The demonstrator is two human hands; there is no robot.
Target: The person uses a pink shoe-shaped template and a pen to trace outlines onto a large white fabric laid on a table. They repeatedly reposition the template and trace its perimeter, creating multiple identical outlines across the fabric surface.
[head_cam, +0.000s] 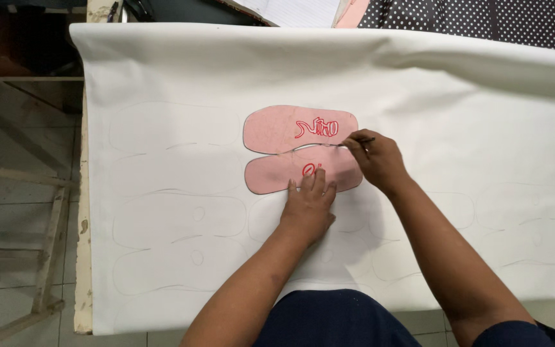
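While the white sheet (419, 212) covers pretty much the whole table (84, 257), only a worn cream edge of the tabletop shows on the left, w/ a wooden frame (46, 250) and tiled floor below it. Sheet looks smooth, matte, slightly rolled along the far side, and it's covered w/ thin pencil outlines (175, 218) of sole shapes in rows.

Two pink sole templates (277, 128) lie mid-sheet, side by side and touching, flat, card-like, rounded ends, red scribble on top. Left hand (309, 205) is spread flat, fingers pressing on the nearer template. Right hand (377, 157) is pinched round a thin dark pen (362, 140), tip at the seam btw the two templates near their right end.

Far edge: black fabric w/ white dots (476, 19), some lined paper (297, 9), nothing blocking the hands. Person's dark blue clothing sits at the near edge.
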